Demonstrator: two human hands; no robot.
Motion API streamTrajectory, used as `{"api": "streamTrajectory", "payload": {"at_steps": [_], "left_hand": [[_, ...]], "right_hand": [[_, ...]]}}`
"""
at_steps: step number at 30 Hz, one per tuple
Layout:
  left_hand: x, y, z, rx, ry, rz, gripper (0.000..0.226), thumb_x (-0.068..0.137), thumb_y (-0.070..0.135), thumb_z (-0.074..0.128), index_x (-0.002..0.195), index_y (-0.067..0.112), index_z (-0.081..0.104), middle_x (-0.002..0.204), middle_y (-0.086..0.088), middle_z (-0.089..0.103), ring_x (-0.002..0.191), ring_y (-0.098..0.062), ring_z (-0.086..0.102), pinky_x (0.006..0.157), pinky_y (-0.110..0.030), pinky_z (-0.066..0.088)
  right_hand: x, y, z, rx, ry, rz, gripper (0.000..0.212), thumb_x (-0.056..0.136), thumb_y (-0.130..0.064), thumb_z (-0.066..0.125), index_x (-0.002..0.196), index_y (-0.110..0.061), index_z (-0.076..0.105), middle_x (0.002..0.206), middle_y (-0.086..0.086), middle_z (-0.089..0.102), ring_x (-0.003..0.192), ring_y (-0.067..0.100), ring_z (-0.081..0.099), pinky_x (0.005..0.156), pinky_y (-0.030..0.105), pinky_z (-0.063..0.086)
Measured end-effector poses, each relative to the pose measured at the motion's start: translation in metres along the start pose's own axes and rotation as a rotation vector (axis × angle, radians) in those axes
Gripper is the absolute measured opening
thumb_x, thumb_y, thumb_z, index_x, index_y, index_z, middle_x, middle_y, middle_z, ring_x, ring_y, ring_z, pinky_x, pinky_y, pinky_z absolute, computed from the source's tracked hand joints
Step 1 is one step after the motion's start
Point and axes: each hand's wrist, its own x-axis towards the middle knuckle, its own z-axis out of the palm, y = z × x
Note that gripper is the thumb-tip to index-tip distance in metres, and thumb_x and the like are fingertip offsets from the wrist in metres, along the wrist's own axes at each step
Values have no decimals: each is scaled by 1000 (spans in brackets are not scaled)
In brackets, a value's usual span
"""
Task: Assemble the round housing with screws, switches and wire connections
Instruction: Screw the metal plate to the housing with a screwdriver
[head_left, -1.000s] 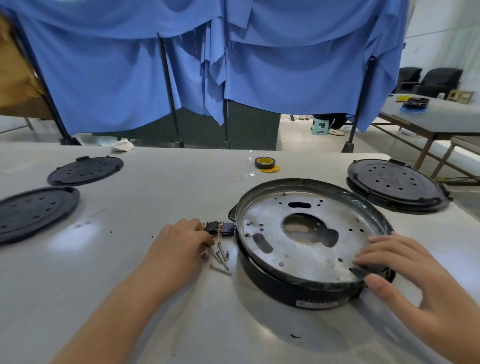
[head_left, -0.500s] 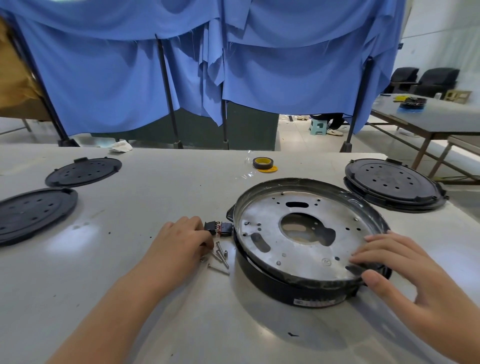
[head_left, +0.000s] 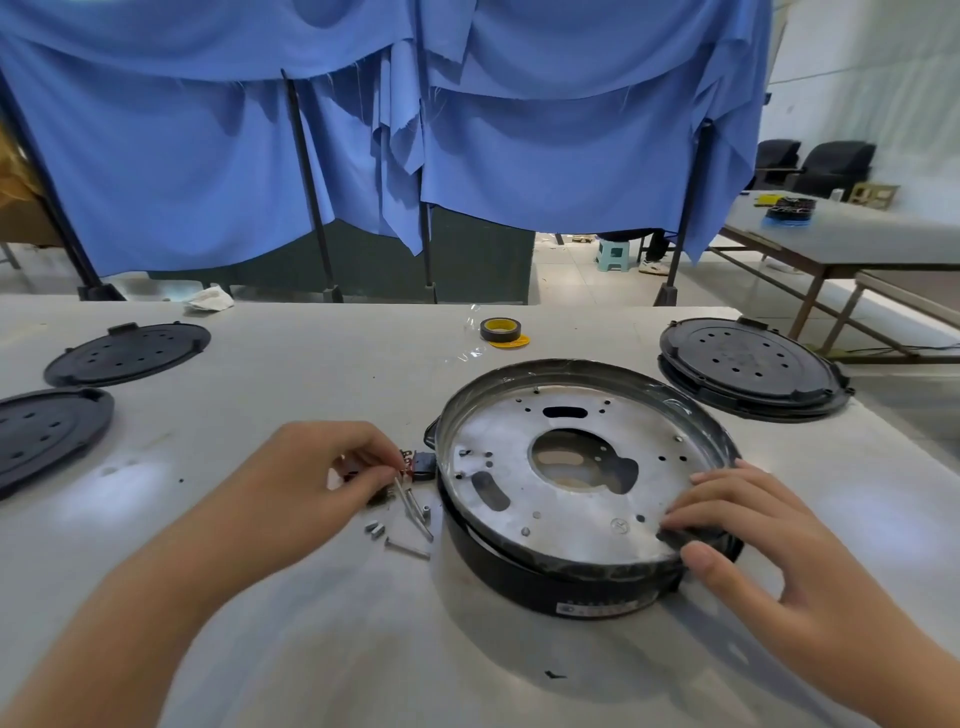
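Screws (head_left: 410, 512) are scattered on the counter (head_left: 291, 613) just beside the round housing (head_left: 582, 483), at its 9 o'clock. Long axes of the longer ones run roughly from 11 to 5 o'clock. A small black switch (head_left: 422, 464) lies touching the housing wall, directly beyond the screws. The left hand (head_left: 317, 483) is the nearer hand: its fingers (head_left: 376, 475) are curled and pinched at the head end of a long screw, though a firm hold cannot be confirmed. The right hand (head_left: 769, 556) rests at the rim's 4 o'clock, fingers loosely spread and thumb against the outer wall, steadying it. Screw holes lie to the right of the pile.
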Motion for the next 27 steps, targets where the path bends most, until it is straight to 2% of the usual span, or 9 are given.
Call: {"api": "streamTrajectory", "payload": {"at_steps": [4, 7, 10, 13, 17, 21, 27], "left_hand": [[3, 38, -21, -96, 44, 92, 17, 76, 27, 76, 83, 42, 72, 76, 25, 71, 80, 3, 66, 72, -2, 43], [10, 70, -17, -238, -67, 187, 13, 75, 41, 72, 88, 43, 73, 80, 21, 73, 77, 0, 69, 74, -9, 48], [24, 96, 5, -351, -225, 229, 14, 82, 27, 73, 91, 37, 77, 84, 18, 74, 83, -5, 71, 74, -14, 52], [39, 113, 31, -308, -309, 234, 17, 85, 15, 72, 90, 30, 78, 85, 18, 74, 83, 4, 68, 74, -7, 48], [51, 122, 51, -275, -406, 235, 13, 86, 13, 71, 91, 23, 78, 83, 12, 75, 79, 7, 66, 74, -4, 45], [54, 119, 58, -274, -443, 234, 13, 86, 15, 71, 91, 24, 78, 86, 15, 75, 83, 7, 66, 77, -5, 46], [58, 114, 62, -295, -467, 226, 15, 85, 14, 71, 89, 27, 77, 85, 18, 74, 84, 8, 65, 78, -5, 46]], "right_hand": [[-1, -1, 0, 15, -22, 13, 23, 87, -52, 50, 91, -37, 67, 97, -23, 61, 111, 10, 55, 106, 27, 29], [-3, -2, 0, 29, -24, 18, 20, 85, -51, 54, 89, -37, 67, 96, -23, 61, 110, 8, 55, 109, 33, 28], [-3, -1, 0, 39, -19, 24, 16, 81, -49, 59, 88, -36, 66, 95, -23, 61, 110, 8, 56, 110, 35, 28], [-2, 0, 1, 54, -19, 16, 12, 77, -44, 66, 84, -35, 67, 93, -21, 62, 109, 8, 56, 112, 35, 27], [-1, 3, 2, 82, -13, 14, 9, 75, -39, 68, 80, -32, 66, 93, -20, 63, 114, 5, 54, 112, 29, 26], [-1, 6, 1, 101, -12, 15, 14, 75, -40, 67, 78, -27, 64, 93, -20, 62, 115, 5, 54, 110, 20, 25], [-2, 9, -1, 68, -27, 7, 13, 74, -31, 74, 78, -29, 62, 95, -18, 61, 118, 9, 53, 111, 23, 25]]}}
